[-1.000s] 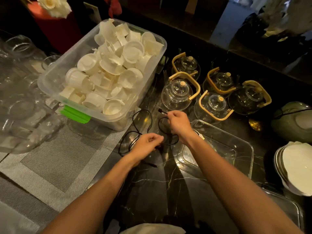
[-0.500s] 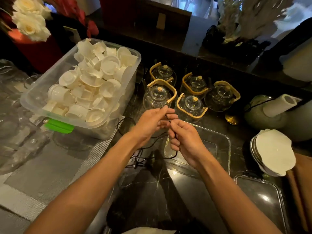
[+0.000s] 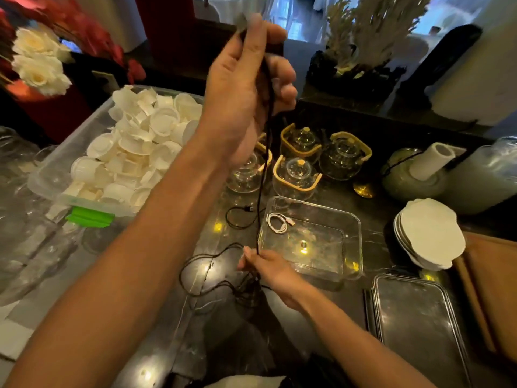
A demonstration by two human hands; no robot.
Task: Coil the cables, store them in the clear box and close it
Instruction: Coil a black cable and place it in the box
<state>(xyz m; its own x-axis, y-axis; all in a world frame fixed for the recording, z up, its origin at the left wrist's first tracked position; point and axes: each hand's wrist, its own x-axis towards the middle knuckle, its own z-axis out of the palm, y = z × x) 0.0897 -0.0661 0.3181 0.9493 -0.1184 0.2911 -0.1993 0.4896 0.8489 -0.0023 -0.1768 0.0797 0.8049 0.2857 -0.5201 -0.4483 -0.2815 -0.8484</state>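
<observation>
High at twelve o'clock, my left hand [image 3: 246, 88] is raised well above the counter, its fingers curled around the black cable [image 3: 263, 175], which hangs straight down from it. Down at about six o'clock from that hand, my right hand [image 3: 268, 268] pinches the same cable near the dark marble counter [image 3: 156, 317], thumb and fingers closed on it. From there the rest of the black cable sprawls in loose loops on the counter toward nine o'clock. I see the clear box [image 3: 355, 239] lying open just at three o'clock of my right hand, with a small white coiled cable [image 3: 278, 222] resting in its far left corner. At five o'clock of the box, its clear lid [image 3: 414, 323] lies flat on the counter. A second black cable end [image 3: 240, 217] curls just at nine o'clock of the box.
</observation>
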